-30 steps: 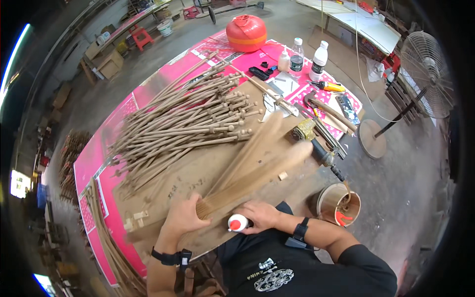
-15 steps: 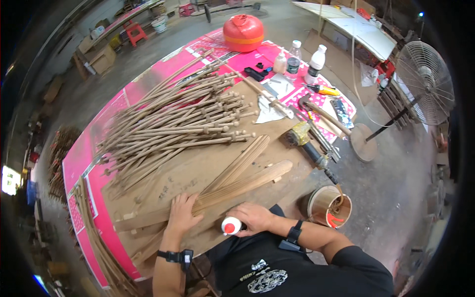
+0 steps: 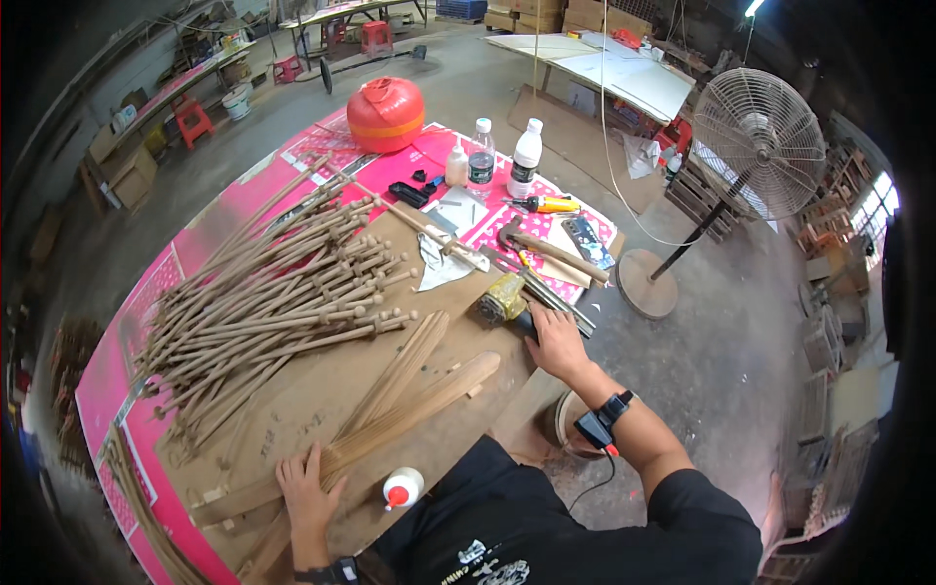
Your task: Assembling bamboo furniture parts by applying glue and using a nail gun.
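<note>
My left hand (image 3: 308,487) lies with fingers spread on the near end of a long wooden slat (image 3: 419,414) with a rounded tip. A second, grooved slat (image 3: 400,366) crosses beneath it at an angle. My right hand (image 3: 561,341) is closed round the dark handle of a nail gun (image 3: 502,298), whose head is wrapped in yellow; my fingertips are partly hidden. A white squeeze bottle (image 3: 404,485) with a red cap stands near the table's front edge, between my hands and touched by neither.
Many knobbed wooden rods (image 3: 283,302) are heaped on the left. Toward the back stand a red round container (image 3: 386,115) and plastic bottles (image 3: 525,158). A hammer (image 3: 556,249) lies beyond the nail gun. A bucket (image 3: 570,424) and a standing fan (image 3: 760,146) are at the right.
My right hand has let go of the squeeze bottle, leaving it standing, and has reached right and away to the nail gun. My left hand stays on the slat. The view has shifted right.
</note>
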A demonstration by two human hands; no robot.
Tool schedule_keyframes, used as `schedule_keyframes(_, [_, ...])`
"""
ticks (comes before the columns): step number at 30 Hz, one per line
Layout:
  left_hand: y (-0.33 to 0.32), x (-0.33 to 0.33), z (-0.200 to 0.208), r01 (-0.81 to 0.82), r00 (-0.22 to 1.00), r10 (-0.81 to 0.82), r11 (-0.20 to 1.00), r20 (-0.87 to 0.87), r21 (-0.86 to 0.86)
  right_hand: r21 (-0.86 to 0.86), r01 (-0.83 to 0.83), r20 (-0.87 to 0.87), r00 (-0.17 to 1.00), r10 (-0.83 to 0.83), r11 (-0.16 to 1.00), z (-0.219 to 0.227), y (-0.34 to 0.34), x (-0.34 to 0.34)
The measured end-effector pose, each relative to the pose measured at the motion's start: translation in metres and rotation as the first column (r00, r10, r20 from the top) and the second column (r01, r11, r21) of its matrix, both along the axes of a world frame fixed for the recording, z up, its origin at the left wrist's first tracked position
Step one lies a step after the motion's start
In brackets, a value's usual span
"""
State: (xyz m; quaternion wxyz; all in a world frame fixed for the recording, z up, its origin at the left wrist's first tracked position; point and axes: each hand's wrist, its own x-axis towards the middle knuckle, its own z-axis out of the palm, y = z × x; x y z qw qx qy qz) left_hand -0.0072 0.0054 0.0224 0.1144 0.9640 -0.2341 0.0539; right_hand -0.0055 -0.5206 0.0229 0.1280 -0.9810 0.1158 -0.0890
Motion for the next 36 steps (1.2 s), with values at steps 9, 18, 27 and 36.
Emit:
schedule_keyframes(9, [-0.010,0.002,0.002,0.059,0.998,-0.059,0.993,0.002,-0.101,-0.220,-0.138,0.167,0.970,0.176,0.966,0.019,-0.022,0.012])
schedule_keyframes(18, [-0.055,0.004,0.003,0.059,0.997,-0.064,0.990,-0.031,-0.129,-0.317,-0.087,0.205,0.966,0.158,0.944,-0.012,-0.057,0.067])
schedule_keyframes(27, [-0.063,0.007,-0.007,0.080,0.997,-0.080,0.973,0.007,-0.215,-0.114,-0.053,0.031,0.998,0.057,0.992,-0.026,-0.087,0.069])
schedule_keyframes(36, [-0.088,0.011,-0.025,0.060,0.998,-0.054,0.984,0.044,-0.171,-0.173,-0.056,0.194,0.977,0.090,0.983,-0.046,-0.092,0.066])
